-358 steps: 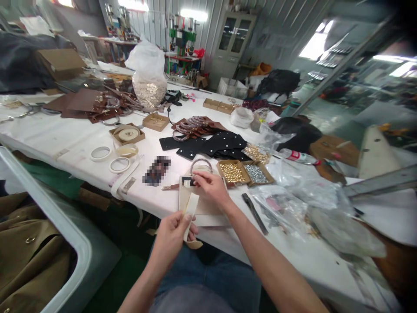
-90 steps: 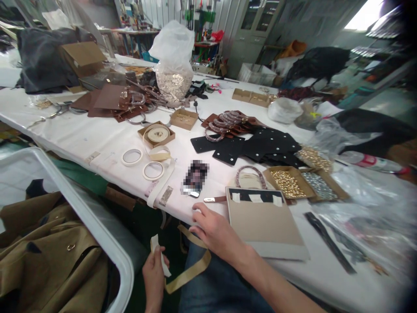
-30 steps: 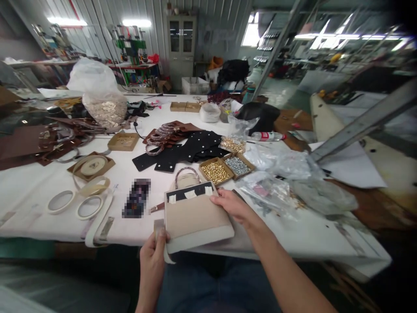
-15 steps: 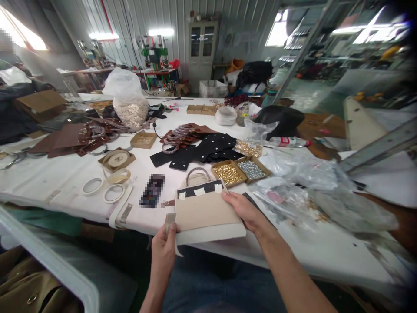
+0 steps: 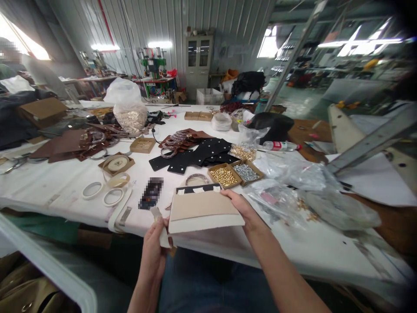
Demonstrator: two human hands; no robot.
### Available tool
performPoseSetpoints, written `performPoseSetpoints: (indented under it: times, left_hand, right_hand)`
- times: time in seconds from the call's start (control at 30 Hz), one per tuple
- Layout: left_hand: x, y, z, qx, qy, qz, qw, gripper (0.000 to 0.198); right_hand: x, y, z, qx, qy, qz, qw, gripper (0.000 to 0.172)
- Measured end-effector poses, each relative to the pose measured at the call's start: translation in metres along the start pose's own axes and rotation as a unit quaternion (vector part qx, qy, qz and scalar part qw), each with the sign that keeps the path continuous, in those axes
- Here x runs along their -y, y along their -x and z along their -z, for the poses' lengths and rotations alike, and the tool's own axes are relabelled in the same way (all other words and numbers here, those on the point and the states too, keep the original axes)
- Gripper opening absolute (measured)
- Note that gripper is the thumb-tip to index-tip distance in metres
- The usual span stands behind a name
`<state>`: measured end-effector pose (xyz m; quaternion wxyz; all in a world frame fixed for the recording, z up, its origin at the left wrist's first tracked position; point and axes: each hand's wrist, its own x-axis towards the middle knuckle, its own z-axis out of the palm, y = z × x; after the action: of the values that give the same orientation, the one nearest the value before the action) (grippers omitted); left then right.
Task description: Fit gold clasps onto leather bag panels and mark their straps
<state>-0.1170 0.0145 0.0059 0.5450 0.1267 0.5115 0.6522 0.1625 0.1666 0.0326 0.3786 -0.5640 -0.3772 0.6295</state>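
A beige panel (image 5: pixel 203 211) with a pale lower edge and a black strip along its top is tilted over the table's front edge. My right hand (image 5: pixel 239 206) grips its upper right corner, thumb on top. At its lower left, my left hand (image 5: pixel 156 243) is closed on a pale strip (image 5: pixel 160 224) that sticks out above and below the fingers. A braided handle (image 5: pixel 197 179) lies just behind the panel. Further back are black strips with metal studs (image 5: pixel 198 154) and small boxes of gold studs (image 5: pixel 223 176) and silver studs (image 5: pixel 246 171).
Tape rolls (image 5: pixel 92 190) and a blurred-out dark object (image 5: pixel 151 193) lie on the white table (image 5: pixel 68 191) at left. Plastic bags (image 5: pixel 293 169) and a bottle (image 5: pixel 282 145) are at right. A metal post (image 5: pixel 293 58) rises behind, and a bin rim (image 5: pixel 48 265) stands lower left.
My left hand has moved left and down with the pale strip, away from the panel's face. The panel now tilts flatter, its black top strip less visible. The view has shifted slightly.
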Motion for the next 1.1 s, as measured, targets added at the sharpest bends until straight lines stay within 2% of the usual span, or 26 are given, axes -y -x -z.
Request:
performPoseSetpoints:
  times: [0.13,0.27,0.37,0.43,0.47,0.53,0.6,0.63,0.67,0.7,0.8,0.87,0.97,1.1]
  left_hand:
    - [-0.001,-0.001,0.011,-0.003,0.022,-0.02,1.0,0.059]
    - [0.006,0.005,0.016,-0.01,0.006,-0.034,0.999,0.057]
    - [0.007,0.011,0.016,-0.005,-0.015,-0.04,0.999,0.059]
    - [0.006,0.013,0.018,-0.002,-0.024,-0.048,0.999,0.061]
    - [0.005,0.013,0.019,0.001,-0.025,-0.053,0.998,0.061]
    - [0.005,0.014,0.022,0.015,-0.028,-0.054,0.998,0.061]
    - [0.005,0.015,0.023,0.033,-0.031,-0.044,0.998,0.06]
    - [0.006,0.016,0.023,0.04,-0.032,-0.037,0.998,0.059]
    - [0.006,0.018,0.022,0.044,-0.032,-0.031,0.998,0.059]
    - [0.006,0.019,0.021,0.043,-0.03,-0.028,0.998,0.058]
    - [0.005,0.026,0.022,0.033,-0.028,-0.034,0.998,0.057]
    - [0.005,0.03,0.028,0.022,-0.036,-0.05,0.998,0.055]
    - [0.007,0.035,0.045,-0.002,-0.056,-0.063,0.996,0.054]
    - [0.015,0.038,0.059,-0.027,-0.061,-0.051,0.996,0.056]
  right_hand:
    - [0.002,-0.006,0.007,0.04,-0.048,-0.035,0.997,0.031]
    - [0.007,0.003,0.014,0.031,-0.057,0.024,0.998,0.04]
    - [0.022,0.035,0.023,-0.03,-0.01,0.095,0.995,0.055]
    - [0.039,0.068,0.029,-0.111,0.06,0.178,0.976,0.058]
    - [0.048,0.085,0.03,-0.156,0.111,0.242,0.951,0.055]
    - [0.064,0.117,0.027,-0.209,0.251,0.388,0.862,0.041]
    - [0.07,0.136,0.01,-0.185,0.38,0.49,0.762,0.025]
    - [0.067,0.138,-0.003,-0.152,0.427,0.511,0.73,0.019]
    - [0.06,0.135,-0.02,-0.119,0.46,0.509,0.718,0.016]
    - [0.049,0.128,-0.038,-0.091,0.489,0.487,0.718,0.015]
    - [0.005,0.092,-0.091,-0.042,0.556,0.369,0.744,0.015]
    - [-0.022,0.069,-0.115,-0.028,0.593,0.295,0.749,0.013]
    - [-0.044,0.052,-0.131,-0.038,0.608,0.241,0.755,0.018]
    - [-0.047,0.047,-0.135,-0.059,0.597,0.235,0.765,0.019]
